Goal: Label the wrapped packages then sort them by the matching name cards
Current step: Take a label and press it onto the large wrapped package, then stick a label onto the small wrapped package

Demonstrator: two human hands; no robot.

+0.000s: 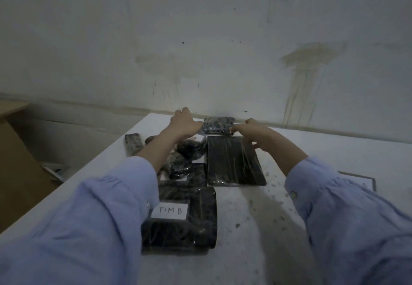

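At the far edge of the desk (278,195), against the wall, lies a small wrapped package (218,124). The left grip (185,124) sits curled at its left end and the right grip (252,128) meets its right edge. Whether either actually grasps it cannot be told. Nearer lie a flat dark package (234,162) and a package labelled "TIM B" (180,224).
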